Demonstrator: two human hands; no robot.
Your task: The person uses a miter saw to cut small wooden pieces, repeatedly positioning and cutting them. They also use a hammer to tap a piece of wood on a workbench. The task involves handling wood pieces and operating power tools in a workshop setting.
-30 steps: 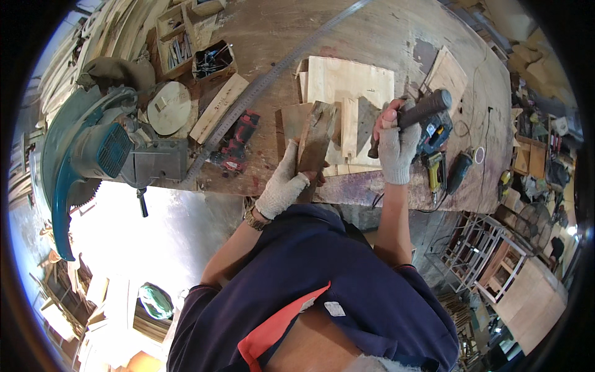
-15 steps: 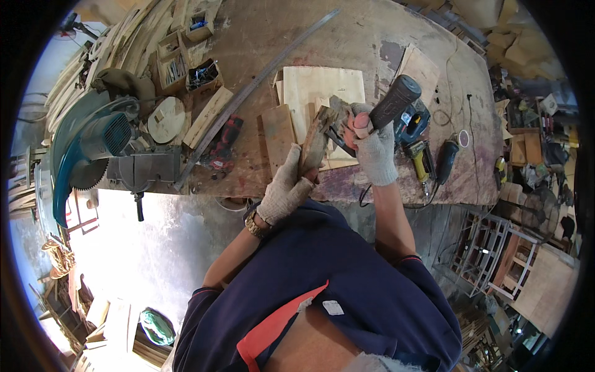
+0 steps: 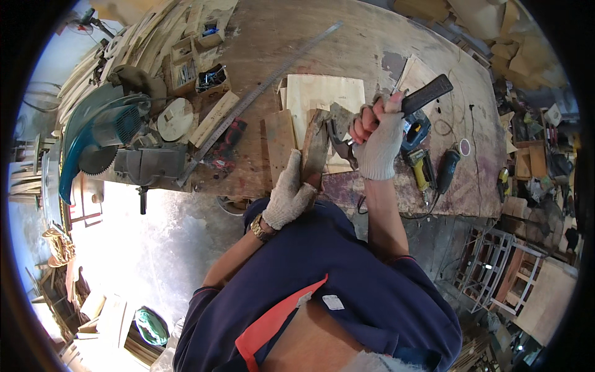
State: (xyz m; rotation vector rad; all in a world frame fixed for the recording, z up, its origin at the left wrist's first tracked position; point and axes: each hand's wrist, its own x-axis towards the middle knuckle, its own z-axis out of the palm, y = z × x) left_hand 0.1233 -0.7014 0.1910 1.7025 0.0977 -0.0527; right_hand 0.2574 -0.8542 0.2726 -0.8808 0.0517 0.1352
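My left hand (image 3: pixel 289 197), in a pale knit glove, is closed around a worn wood block (image 3: pixel 317 146) at the table's near edge. My gloved right hand (image 3: pixel 380 144), its fingertips showing bare, grips a claw hammer (image 3: pixel 429 95) by its black handle, which points up and to the right. The metal head shows left of the right hand, close against the block's right side; whether it touches is hard to tell. Behind the block lie a pale square board (image 3: pixel 328 90) and a narrower brown board (image 3: pixel 280 149).
Left on the table stand a teal miter saw (image 3: pixel 118 127), a red and black cordless tool (image 3: pixel 228 139), a long metal ruler (image 3: pixel 266 84) and boxes of fasteners (image 3: pixel 211 79). To the right lie a blue power tool (image 3: pixel 416 130), a yellow air tool (image 3: pixel 419 170) and a corded grinder (image 3: pixel 447 170).
The hammer has turned in my right hand: its handle leans further right, and its head shows more plainly beside the block. The block stands slightly more upright in my left hand.
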